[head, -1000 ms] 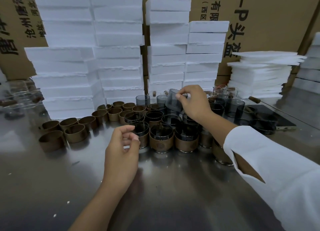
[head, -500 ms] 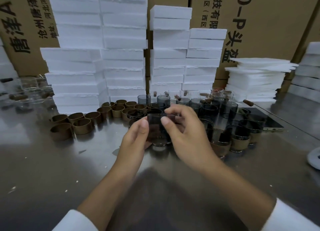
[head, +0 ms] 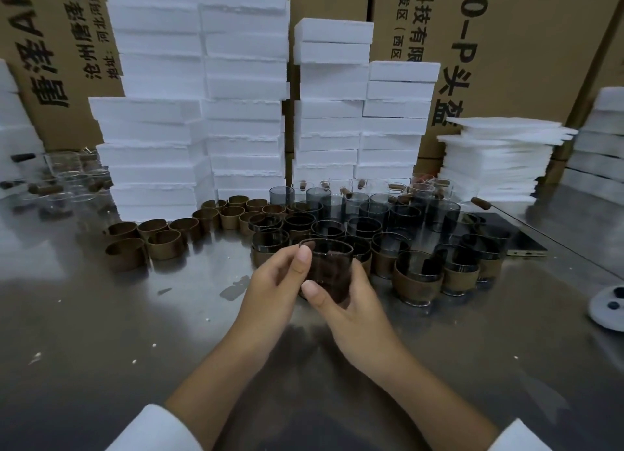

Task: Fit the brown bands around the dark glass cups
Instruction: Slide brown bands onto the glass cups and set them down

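The right hand (head: 351, 310) has come back from the cluster of cups (head: 371, 214) with one dark glass cup (head: 327, 268) and now cradles it close in, thumb across its lower front. The left hand (head: 271, 290) has closed in, thumb at the rim.

Dim light, soft glare on the metal table (head: 101, 315), edges bent and blurred
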Motion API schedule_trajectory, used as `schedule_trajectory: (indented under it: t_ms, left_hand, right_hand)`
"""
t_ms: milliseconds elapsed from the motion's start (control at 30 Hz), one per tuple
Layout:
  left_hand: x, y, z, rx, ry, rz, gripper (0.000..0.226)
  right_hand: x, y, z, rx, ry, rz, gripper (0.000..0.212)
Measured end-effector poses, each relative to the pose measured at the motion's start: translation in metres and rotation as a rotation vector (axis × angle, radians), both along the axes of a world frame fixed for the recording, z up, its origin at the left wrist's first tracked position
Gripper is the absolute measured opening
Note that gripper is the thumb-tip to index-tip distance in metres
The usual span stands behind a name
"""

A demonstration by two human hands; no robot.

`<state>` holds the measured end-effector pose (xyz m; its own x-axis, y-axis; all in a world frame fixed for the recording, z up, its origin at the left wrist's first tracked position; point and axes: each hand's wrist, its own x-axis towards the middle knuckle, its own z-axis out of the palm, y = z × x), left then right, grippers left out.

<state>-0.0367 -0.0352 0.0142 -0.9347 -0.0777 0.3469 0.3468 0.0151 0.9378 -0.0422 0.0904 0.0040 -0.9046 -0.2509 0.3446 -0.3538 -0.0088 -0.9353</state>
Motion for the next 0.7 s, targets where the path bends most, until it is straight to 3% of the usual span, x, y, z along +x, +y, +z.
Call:
schedule_trajectory:
  t_ms: [133,233,333,467,700]
  left_hand:
    - [-0.003,-0.005,0.002,-0.016,-0.013,0.083,0.07]
    - [-0.001,-0.008,0.001,-0.104,0.064,0.165,0.063]
    - [0.004,-0.007,0.003,-0.379,0.277,0.284,0.041]
    - [0.007,-0.002,0.002,-0.628,0.476,0.262,0.043]
    - [0.006,-0.003,-0.004,-0.706,0.433,0.216,0.038]
  right_hand:
    - [-0.006,0.002,-0.005,-0.009,0.025,-0.081,0.042]
    - [-0.011,0.004,-0.006,-0.003,0.03,-0.125,0.044]
    - [-0.012,0.004,-0.008,0.023,0.019,-0.148,0.041]
    - [-0.014,0.003,-0.01,0.047,0.024,-0.169,0.038]
    - [-0.016,0.003,-0.011,0.016,0.041,-0.206,0.047]
